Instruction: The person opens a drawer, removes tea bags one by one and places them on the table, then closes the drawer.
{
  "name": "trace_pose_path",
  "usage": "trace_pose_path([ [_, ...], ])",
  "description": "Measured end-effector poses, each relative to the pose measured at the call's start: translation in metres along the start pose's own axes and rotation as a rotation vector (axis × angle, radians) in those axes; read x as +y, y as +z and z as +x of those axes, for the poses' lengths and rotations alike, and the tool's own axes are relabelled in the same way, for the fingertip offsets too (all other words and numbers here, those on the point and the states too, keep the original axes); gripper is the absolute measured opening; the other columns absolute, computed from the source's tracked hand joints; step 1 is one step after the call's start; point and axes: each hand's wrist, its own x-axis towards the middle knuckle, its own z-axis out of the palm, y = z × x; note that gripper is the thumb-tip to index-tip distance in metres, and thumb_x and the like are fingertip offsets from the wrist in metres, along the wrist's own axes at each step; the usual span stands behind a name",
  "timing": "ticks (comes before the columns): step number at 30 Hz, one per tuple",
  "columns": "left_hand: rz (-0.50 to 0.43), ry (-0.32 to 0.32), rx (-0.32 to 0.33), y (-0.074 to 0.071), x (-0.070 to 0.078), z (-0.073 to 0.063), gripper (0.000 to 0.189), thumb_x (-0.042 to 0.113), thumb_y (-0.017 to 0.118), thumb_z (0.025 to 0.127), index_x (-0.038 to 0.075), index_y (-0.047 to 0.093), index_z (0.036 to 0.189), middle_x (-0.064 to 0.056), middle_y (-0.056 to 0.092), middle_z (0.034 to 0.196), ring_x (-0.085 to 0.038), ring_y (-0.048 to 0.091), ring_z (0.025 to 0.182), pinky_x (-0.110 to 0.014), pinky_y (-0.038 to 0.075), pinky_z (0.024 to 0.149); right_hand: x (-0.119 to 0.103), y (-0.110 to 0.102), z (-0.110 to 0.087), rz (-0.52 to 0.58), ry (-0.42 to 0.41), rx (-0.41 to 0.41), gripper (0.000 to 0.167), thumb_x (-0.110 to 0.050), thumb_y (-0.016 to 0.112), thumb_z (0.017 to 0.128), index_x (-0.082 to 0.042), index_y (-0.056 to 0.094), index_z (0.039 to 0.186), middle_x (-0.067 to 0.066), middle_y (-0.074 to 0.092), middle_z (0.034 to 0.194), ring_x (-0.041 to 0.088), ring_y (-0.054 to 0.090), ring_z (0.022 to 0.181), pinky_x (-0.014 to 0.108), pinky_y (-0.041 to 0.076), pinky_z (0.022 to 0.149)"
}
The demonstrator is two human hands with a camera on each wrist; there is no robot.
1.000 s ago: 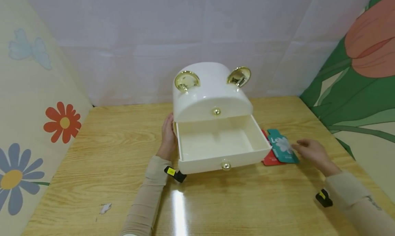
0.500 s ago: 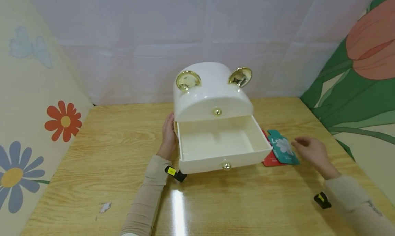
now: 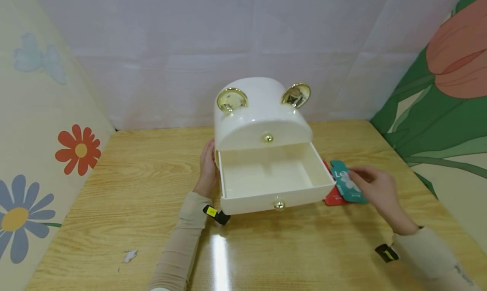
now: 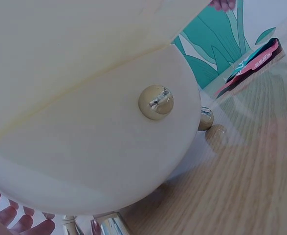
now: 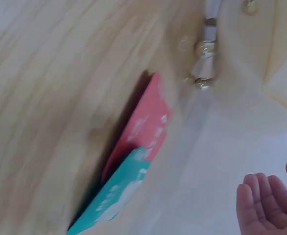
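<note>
A white storage box [image 3: 262,92] with round gold ears stands mid-table, its lower drawer [image 3: 247,204] pulled out and bare inside. Along the box's left side rests my left hand [image 3: 207,167], partly hidden behind it; in the left wrist view its fingers [image 4: 23,223] extend loosely beside the rounded body. My right hand [image 3: 376,191] hovers over a teal flat card packet [image 3: 351,192], overlapping it in the head view. The right wrist view shows its fingers [image 5: 265,200] loosely bent with nothing between them. Under the teal packet's edge lies a red packet [image 5: 142,129].
Gold knobs [image 3: 279,204] jut from the drawer front and upper section, and small gold feet [image 5: 204,84] carry the box. A white scrap or worn patch [image 3: 130,256] marks the wooden table [image 3: 152,177] at front left. Painted panels and a pale cloth [image 3: 171,50] enclose the table.
My right hand has moved left from beside the teal packet to over it. The left hand, the box and both packets stay where they were.
</note>
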Motion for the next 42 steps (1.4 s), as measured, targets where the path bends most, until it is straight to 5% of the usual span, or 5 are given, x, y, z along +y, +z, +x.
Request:
trace_pose_path([
  [7, 0.007, -0.013, 0.004, 0.0, 0.001, 0.0, 0.034, 0.019, 0.033, 0.099, -0.002, 0.047, 0.122, 0.003, 0.055, 0.101, -0.012, 0.05, 0.099, -0.025, 0.042, 0.084, -0.139, -0.032, -0.026, 0.146, -0.117, 0.1, 0.016, -0.01, 0.065, 0.084, 0.003, 0.067, 0.094, 0.003, 0.065, 0.079, -0.005, 0.053, 0.066, 0.009, 0.041, 0.055],
  [14, 0.045, -0.023, -0.009, -0.003, 0.0, -0.001, 0.036, 0.022, 0.035, 0.099, 0.0, 0.045, 0.125, 0.0, 0.053, 0.109, -0.013, 0.048, 0.104, -0.025, 0.043, 0.083, -0.166, -0.029, -0.038, 0.328, -0.288, 0.211, 0.015, 0.008, 0.064, 0.078, 0.009, 0.063, 0.092, -0.009, 0.064, 0.081, -0.002, 0.057, 0.067, 0.008, 0.044, 0.058],
  [21, 0.034, -0.019, -0.023, -0.004, 0.0, -0.001, 0.035, 0.024, 0.035, 0.099, 0.001, 0.046, 0.124, 0.001, 0.055, 0.105, -0.01, 0.052, 0.095, -0.023, 0.046, 0.076, -0.189, -0.021, -0.05, 0.476, -0.496, 0.229, 0.018, 0.011, 0.066, 0.074, 0.016, 0.059, 0.089, -0.002, 0.064, 0.079, 0.001, 0.059, 0.067, 0.009, 0.046, 0.059],
  [28, -0.029, -0.029, -0.03, -0.003, 0.0, -0.001, 0.034, 0.022, 0.034, 0.099, 0.001, 0.046, 0.124, 0.002, 0.057, 0.1, -0.009, 0.056, 0.087, -0.022, 0.049, 0.071, -0.205, -0.006, -0.062, 0.327, -0.664, 0.267, 0.037, -0.031, 0.063, 0.085, 0.006, 0.065, 0.078, 0.003, 0.062, 0.066, -0.001, 0.056, 0.061, 0.01, 0.045, 0.054],
  [42, 0.042, -0.026, -0.012, -0.005, -0.001, -0.001, 0.037, 0.023, 0.036, 0.098, 0.0, 0.046, 0.126, -0.001, 0.055, 0.108, -0.012, 0.053, 0.097, -0.023, 0.046, 0.078, -0.221, 0.032, -0.075, 0.194, -0.903, 0.309, 0.037, -0.033, 0.055, 0.091, -0.003, 0.067, 0.073, 0.005, 0.065, 0.07, 0.014, 0.06, 0.059, 0.019, 0.049, 0.057],
])
